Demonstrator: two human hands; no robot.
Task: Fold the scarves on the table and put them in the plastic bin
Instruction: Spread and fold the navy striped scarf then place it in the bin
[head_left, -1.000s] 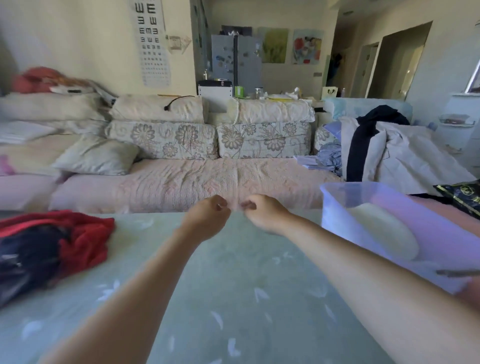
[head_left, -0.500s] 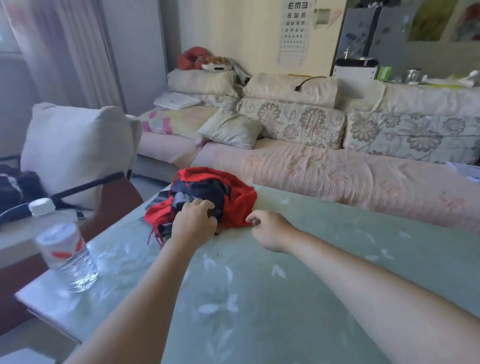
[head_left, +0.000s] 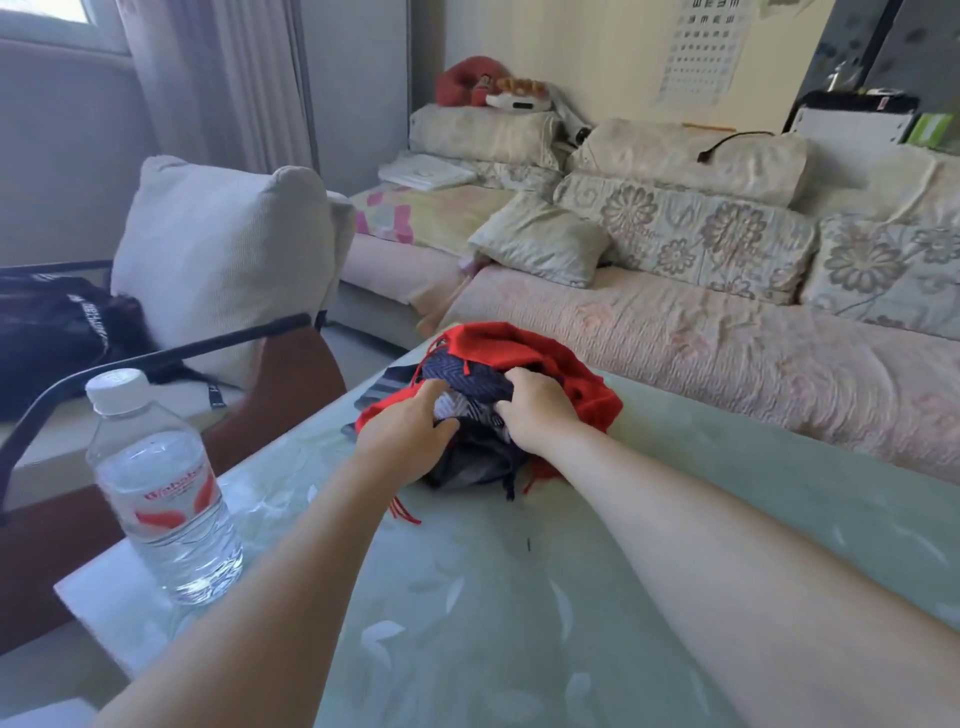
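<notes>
Down at the bottom of the frame is the pale green desk (head_left: 519, 597), with a water bottle (head_left: 161, 499) standing at the lower left, well apart from the cloth. Farther up, near the middle of the frame, both hands are on a heap of scarves. The left hand (head_left: 402, 434) has its fingers bent down into the dark blue scarf (head_left: 467, 382), and the right hand (head_left: 535, 410) is curled round the same scarf just beside it. That scarf is bunched up, with a zigzag pattern. Under and behind it lies the red scarf (head_left: 498, 343), crumpled too, with red tassels trailing on the desk. It looks like the step is picking one scarf out of the heap. Next, I think the blue one must be lifted free of the red one and spread flat to fold. The plastic bin is not in sight. Behind the desk, at the right, is a sofa (head_left: 727, 353).
</notes>
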